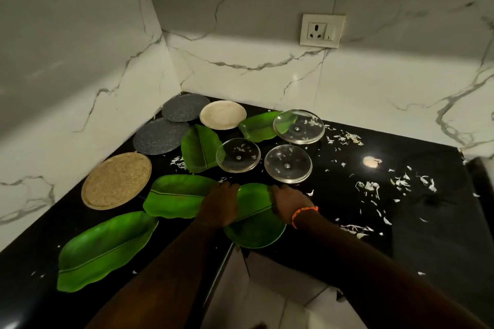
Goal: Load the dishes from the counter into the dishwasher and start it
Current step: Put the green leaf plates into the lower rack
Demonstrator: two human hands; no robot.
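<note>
Several green leaf-shaped plates lie on the black counter (401,222). My left hand (220,203) and my right hand (290,204) grip the two sides of the nearest leaf plate (255,218), which overhangs the counter's front edge. An orange band circles my right wrist. Other leaf plates sit at the front left (107,248), the middle left (176,196), the centre (200,148) and the back (260,125). Three glass lids (238,159) (288,164) (298,127) lie behind my hands. Two grey plates (160,136) (185,107), a cream plate (222,114) and a tan round plate (116,180) sit near the corner.
White scraps (371,187) litter the right half of the counter. Marble-patterned walls close the corner at left and back, with a wall socket (322,31) above the counter. Below the counter's front edge a pale floor and cabinet front (267,288) show.
</note>
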